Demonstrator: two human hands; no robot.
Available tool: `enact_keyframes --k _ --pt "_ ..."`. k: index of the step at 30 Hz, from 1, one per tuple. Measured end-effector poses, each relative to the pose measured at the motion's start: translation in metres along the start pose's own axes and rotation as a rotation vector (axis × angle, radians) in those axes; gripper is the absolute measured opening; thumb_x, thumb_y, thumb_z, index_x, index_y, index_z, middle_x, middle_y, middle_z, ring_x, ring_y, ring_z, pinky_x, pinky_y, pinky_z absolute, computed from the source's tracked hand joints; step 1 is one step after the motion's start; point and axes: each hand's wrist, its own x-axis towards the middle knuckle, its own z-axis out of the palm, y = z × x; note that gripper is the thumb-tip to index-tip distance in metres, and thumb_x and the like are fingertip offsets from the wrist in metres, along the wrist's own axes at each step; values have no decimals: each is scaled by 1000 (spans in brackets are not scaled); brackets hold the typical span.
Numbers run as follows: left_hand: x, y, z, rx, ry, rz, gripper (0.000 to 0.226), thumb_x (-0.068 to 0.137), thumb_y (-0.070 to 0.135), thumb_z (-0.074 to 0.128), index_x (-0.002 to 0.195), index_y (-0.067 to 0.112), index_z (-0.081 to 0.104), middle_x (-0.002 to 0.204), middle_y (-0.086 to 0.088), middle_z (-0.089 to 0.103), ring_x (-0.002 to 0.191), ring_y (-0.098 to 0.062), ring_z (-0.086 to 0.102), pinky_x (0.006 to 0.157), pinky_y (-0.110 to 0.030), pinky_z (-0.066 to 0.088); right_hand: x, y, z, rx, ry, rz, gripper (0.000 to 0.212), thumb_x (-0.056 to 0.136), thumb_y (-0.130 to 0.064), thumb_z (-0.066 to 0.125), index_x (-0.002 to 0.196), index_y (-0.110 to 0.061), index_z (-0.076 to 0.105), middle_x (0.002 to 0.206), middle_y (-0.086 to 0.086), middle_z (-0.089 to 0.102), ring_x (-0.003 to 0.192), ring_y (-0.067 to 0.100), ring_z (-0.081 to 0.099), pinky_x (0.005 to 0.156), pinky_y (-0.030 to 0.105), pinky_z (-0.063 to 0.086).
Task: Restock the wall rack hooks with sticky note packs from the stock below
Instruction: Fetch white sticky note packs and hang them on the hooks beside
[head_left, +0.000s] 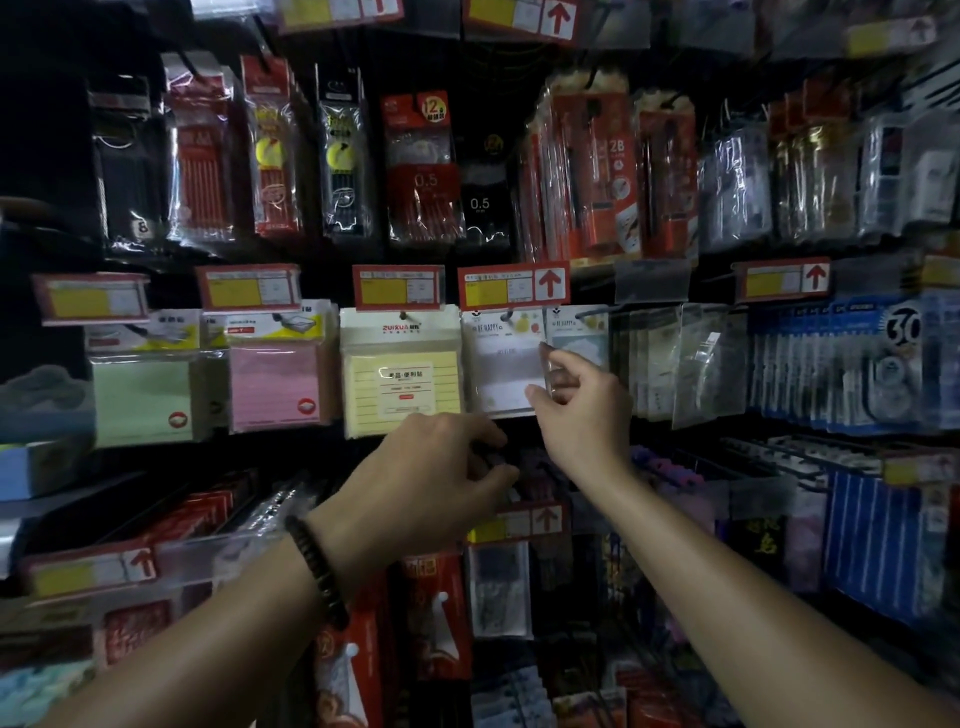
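Observation:
A white sticky note pack (501, 361) in clear wrap hangs on a rack hook in the middle row. My right hand (582, 402) pinches its right edge with thumb and fingers. A second similar pack (576, 335) hangs just behind to the right. My left hand (441, 465), a bead bracelet on the wrist, is just below the yellow sticky note pack (402, 374), fingers curled toward the dark gap under the white pack; whether it holds anything is hidden. Pink (278, 387) and green (143, 400) sticky note packs hang further left.
Pen and refill packs (423, 171) hang on the row above. Red-framed price tags (511, 288) stick out over each hook. Blue correction tape packs (857, 364) fill the right side. Red packs and more stock (436, 613) hang below my arms.

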Motion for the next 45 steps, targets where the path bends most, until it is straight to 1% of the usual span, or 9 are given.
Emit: enact_keyframes --k 8,11,15,20,25,31,36,40,45 --pt "-91 -11 31 -197 -253 -24 20 99 50 65 108 35 76 84 20 75 76 5 69 70 -18 56 -68 19 -32 -11 17 -85 15 94 -21 79 106 -27 75 92 -9 71 83 1 68 72 23 58" --pt "-137 -34 68 -280 -423 -67 21 98 51 66 108 37 77 92 28 75 86 10 70 81 -20 57 -127 30 -45 6 -21 -124 9 97 -15 75 97 -24 74 86 -15 71 85 2 69 70 17 53" --pt "-215 -65 140 -302 -591 -145 17 100 42 65 100 28 75 83 19 76 67 6 67 65 -22 56 -222 68 -52 35 -161 -48 10 100 -15 72 93 -22 71 76 -8 66 69 14 66 56 31 50" --pt "-316 -96 233 -352 -794 -372 12 103 29 66 106 25 77 84 3 81 49 6 63 52 -11 48 -351 158 -49 57 -490 349 18 101 -16 70 84 -22 71 67 0 68 58 14 65 54 36 48" --pt "-377 -133 316 -360 -905 -536 12 101 30 70 109 26 79 88 5 80 57 7 67 63 -13 54 -464 257 -36 -120 -718 839 15 96 -15 73 83 -23 76 69 -3 75 59 11 71 63 35 59" --pt "-409 -144 426 -354 -917 -640 15 99 33 72 110 26 78 98 0 78 85 -14 73 63 -6 43 -558 349 5 -327 -893 1146 5 89 -15 79 93 -18 80 95 -2 75 103 25 73 85 32 55" --pt "-432 -150 485 -347 -911 -699 5 97 31 73 102 34 74 94 4 77 81 -12 72 75 -25 55 -595 413 39 -517 -988 1174 59 87 -33 84 138 -12 62 136 6 65 128 29 63 85 26 46" --pt "-444 -147 502 -306 -934 -583 29 98 14 73 127 11 72 118 5 66 95 1 57 82 8 33 -623 457 59 -683 -1023 1050 98 79 -64 83 152 -12 43 152 17 48 143 36 43 109 41 42" --pt "-453 -155 526 -262 -1152 -666 38 101 34 66 135 17 69 134 -6 70 123 -25 65 103 -31 47 -659 470 77 -579 -983 1124 125 73 -67 82 166 -16 15 168 18 23 152 42 30 118 54 41"
